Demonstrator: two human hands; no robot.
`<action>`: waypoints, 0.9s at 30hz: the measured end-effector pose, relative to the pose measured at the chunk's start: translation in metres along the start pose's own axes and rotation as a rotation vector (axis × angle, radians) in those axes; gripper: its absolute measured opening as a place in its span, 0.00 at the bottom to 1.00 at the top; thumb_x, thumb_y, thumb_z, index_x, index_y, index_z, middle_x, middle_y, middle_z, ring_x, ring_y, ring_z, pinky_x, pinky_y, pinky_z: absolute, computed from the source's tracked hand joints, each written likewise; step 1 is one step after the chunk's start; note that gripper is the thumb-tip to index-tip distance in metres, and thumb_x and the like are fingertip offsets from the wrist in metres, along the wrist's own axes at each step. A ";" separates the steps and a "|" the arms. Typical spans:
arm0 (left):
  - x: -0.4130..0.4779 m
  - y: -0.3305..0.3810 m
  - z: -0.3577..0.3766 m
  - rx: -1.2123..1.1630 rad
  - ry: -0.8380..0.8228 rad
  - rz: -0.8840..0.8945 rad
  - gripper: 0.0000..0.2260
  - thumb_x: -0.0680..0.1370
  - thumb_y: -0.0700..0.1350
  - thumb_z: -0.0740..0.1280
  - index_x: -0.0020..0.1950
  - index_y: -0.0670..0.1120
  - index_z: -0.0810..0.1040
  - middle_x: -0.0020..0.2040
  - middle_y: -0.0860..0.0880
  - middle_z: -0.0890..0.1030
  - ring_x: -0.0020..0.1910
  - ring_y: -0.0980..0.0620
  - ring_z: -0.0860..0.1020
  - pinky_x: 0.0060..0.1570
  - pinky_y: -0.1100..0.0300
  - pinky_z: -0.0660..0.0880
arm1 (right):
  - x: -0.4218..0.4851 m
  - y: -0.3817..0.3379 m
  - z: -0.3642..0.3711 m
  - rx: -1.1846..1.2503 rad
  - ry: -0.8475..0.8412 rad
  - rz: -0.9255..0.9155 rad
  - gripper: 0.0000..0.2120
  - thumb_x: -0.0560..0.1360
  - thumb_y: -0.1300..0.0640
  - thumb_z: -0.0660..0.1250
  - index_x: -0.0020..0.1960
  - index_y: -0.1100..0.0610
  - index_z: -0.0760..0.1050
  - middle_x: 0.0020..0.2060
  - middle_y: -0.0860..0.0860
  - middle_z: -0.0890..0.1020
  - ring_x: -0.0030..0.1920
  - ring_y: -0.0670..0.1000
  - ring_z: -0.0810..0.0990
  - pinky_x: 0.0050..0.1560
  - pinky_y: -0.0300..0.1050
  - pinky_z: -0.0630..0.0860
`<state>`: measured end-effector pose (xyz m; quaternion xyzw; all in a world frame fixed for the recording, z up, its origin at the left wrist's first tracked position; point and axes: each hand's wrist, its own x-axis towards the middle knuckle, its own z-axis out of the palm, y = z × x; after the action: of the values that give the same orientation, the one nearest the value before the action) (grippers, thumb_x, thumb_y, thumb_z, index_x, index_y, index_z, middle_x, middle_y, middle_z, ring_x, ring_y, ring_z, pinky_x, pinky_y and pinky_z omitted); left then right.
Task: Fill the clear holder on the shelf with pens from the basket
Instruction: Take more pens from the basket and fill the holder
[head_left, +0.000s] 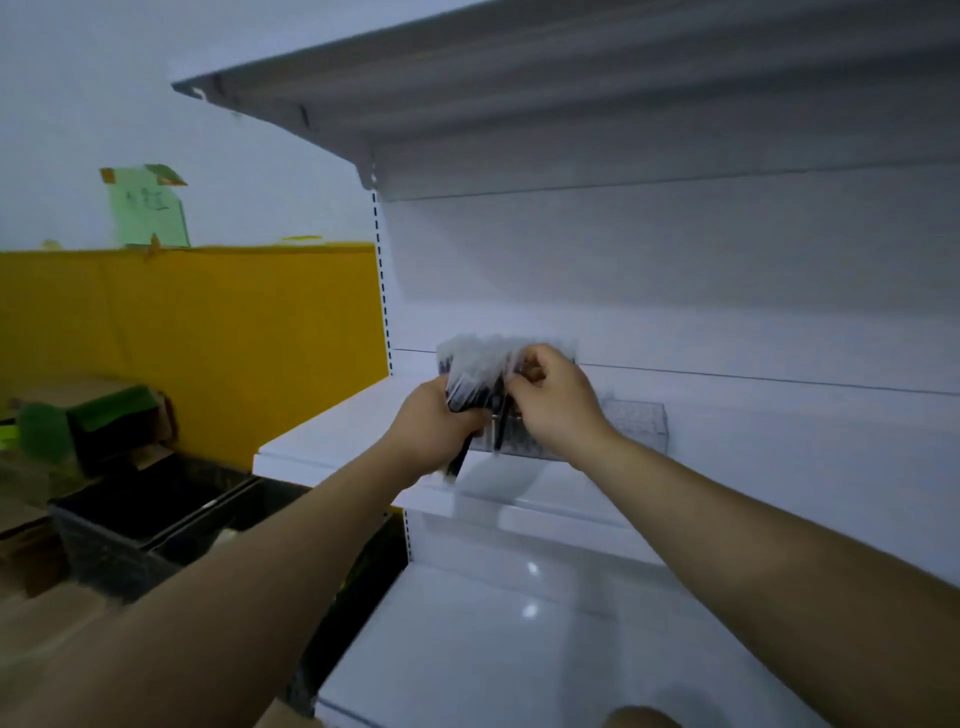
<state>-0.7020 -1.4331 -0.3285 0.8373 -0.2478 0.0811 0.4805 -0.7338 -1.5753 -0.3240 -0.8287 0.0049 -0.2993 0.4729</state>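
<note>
My left hand grips a bundle of black pens in clear wrappers, held upright over the white shelf. Fingers of my right hand pinch one pen at the bundle's right side, its dark barrel pointing down. The clear holder stands on the shelf against the back panel, just behind and right of my right hand; its left part is hidden by my hands. Motion blur smears the pen tops.
Black baskets sit low on the left beside the shelf unit. Behind them run a yellow panel and green boxes. An upper shelf overhangs; a lower white shelf lies beneath my arms.
</note>
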 end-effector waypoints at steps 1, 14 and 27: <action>0.006 0.003 0.006 -0.022 -0.016 0.005 0.06 0.75 0.38 0.68 0.43 0.48 0.75 0.36 0.51 0.78 0.35 0.51 0.75 0.32 0.62 0.69 | 0.005 0.004 -0.010 0.003 0.040 0.002 0.01 0.78 0.59 0.63 0.47 0.56 0.72 0.38 0.54 0.77 0.38 0.53 0.73 0.39 0.44 0.68; 0.055 0.002 0.056 -0.163 -0.152 -0.027 0.01 0.77 0.40 0.67 0.46 0.45 0.78 0.41 0.45 0.81 0.39 0.49 0.77 0.35 0.62 0.71 | 0.058 0.054 -0.052 -0.022 0.182 0.067 0.03 0.78 0.60 0.63 0.50 0.53 0.72 0.39 0.48 0.76 0.41 0.51 0.76 0.40 0.39 0.73; 0.071 -0.016 0.061 -0.241 -0.140 -0.052 0.05 0.77 0.39 0.68 0.51 0.47 0.78 0.39 0.51 0.81 0.36 0.56 0.79 0.36 0.66 0.72 | 0.070 0.062 -0.040 -0.029 0.160 0.015 0.05 0.79 0.60 0.62 0.50 0.51 0.73 0.35 0.47 0.74 0.34 0.46 0.71 0.30 0.28 0.67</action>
<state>-0.6390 -1.5021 -0.3466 0.7833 -0.2668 -0.0203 0.5611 -0.6788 -1.6609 -0.3230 -0.8087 0.0530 -0.3612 0.4612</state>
